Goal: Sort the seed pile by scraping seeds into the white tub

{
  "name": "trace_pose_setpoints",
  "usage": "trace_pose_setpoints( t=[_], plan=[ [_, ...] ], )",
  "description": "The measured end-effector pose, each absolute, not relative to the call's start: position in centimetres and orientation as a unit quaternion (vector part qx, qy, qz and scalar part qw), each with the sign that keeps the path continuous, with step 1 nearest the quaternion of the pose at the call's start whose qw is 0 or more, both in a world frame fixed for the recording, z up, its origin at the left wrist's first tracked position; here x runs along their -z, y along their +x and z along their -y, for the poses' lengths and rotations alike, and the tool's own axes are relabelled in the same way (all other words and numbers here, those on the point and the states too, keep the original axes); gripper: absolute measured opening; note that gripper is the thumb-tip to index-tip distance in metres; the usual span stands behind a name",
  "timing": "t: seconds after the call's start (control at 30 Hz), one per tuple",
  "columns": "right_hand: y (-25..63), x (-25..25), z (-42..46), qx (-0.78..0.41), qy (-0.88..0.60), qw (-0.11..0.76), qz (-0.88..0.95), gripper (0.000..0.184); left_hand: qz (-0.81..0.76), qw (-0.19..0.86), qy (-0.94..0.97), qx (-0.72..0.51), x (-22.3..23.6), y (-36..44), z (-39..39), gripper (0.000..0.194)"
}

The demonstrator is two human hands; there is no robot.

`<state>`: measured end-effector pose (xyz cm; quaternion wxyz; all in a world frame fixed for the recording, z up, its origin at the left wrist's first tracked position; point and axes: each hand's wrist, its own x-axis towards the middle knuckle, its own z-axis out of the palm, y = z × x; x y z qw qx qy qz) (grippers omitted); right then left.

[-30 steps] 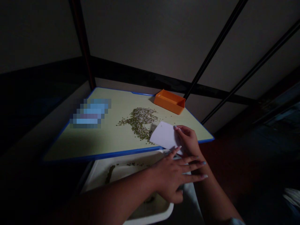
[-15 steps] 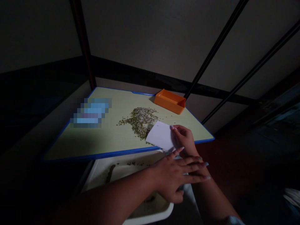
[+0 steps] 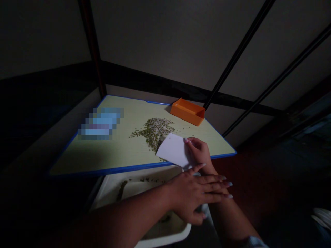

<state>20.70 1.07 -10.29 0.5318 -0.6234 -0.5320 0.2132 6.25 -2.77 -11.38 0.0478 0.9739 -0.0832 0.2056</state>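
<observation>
My right hand (image 3: 199,153) grips a white flat card-like scraper (image 3: 173,150) with a small hole near one corner. Its left edge meets the near right side of a pile of green and pale beans or seeds (image 3: 152,132) on the tabletop. With fingers spread, my left hand (image 3: 192,193) crosses over my right wrist, holding nothing; whether it presses on the wrist I cannot tell. Under the table's front edge sits a white basin (image 3: 103,193), partly covered by my left forearm, with dark small grains inside.
The pale yellow table (image 3: 116,155) has a blue rim. An orange open box (image 3: 187,112) stands at its back right. A blurred-out bluish item (image 3: 102,124) lies on the left side. Behind the table rises a panelled wall (image 3: 155,41) with dark strips.
My right hand has slid the white scraper leftward along the table's near edge, over the near right part of the pile. My left hand stays spread across the wrist, shifted slightly right.
</observation>
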Motion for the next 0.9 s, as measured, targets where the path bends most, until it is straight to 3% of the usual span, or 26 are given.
trace_pose_setpoints(
  t=[0.5,0.77,0.9],
  plan=[
    [19.8,10.0,-0.7,-0.243,-0.602,0.541,0.535,0.037,0.091,0.053,0.972,-0.209,11.2,6.2,2.8,0.072],
    [22.0,11.4,-0.5,-0.281,-0.556,0.643,0.445,0.038,0.085,0.034,0.974,-0.209,11.1,6.2,2.8,0.074],
    [22.4,11.1,0.7,-0.263,-0.580,0.636,0.436,0.039,0.082,0.023,0.974,-0.211,11.1,6.2,2.9,0.073]
  ],
)
